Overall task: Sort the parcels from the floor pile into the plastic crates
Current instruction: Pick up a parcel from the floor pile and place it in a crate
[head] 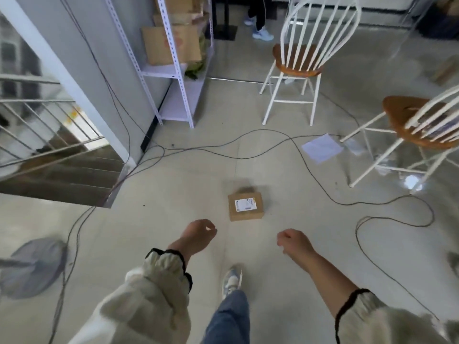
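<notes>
One cardboard parcel [246,206] is seen lying flat on the floor [173,194], at 12 o'clock from the person and just beyond both hands; a white printed label [245,204] is carried on its upper face; nothing is touching it.

The left hand [198,233] is held above the floor at 7 o'clock from the parcel; its fingers [210,227] are loosely curled and nothing is held in them. The right hand [294,242] is held at 5 o'clock from the parcel; its fingers [282,238] are likewise loosely curled and nothing is held. Both hands are apart from the parcel.

One shoe [232,279] is planted at 6 o'clock from the parcel, between the two arms.

A white metal shelf [178,70] holding cardboard boxes [169,45] is located at 11 o'clock; a white chair [295,63] with a wooden seat is located at 1 o'clock; a second chair [417,125] of the same kind is located at 2 o'clock. A sheet of paper [322,147] lies on the floor just beside the second chair; dark cables [248,135] are trailed across the floor beyond the parcel. A stair railing [37,125] is located at 9 o'clock.
</notes>
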